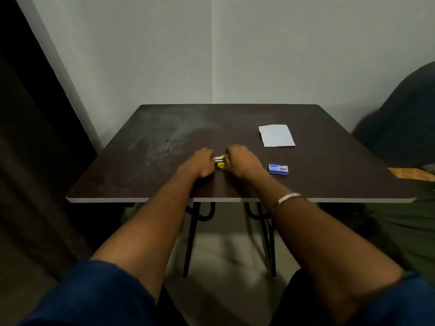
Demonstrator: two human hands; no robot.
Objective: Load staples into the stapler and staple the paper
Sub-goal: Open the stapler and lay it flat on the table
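Observation:
A small yellow stapler (220, 161) with a metal top lies on the dark brown table (164, 137), near its middle. My left hand (200, 162) grips its left end with curled fingers. My right hand (242, 161) grips its right end, and both hands hide most of the stapler. A blue staple box (278, 168) lies shut to the right of my right hand. A folded white paper (276, 135) lies farther back on the right.
The table's pale front edge (235, 200) runs across just under my forearms. A dark rounded cushion or seat (404, 118) stands at the right, with an orange patterned item (410, 174) at the table's right edge. Walls close off the back.

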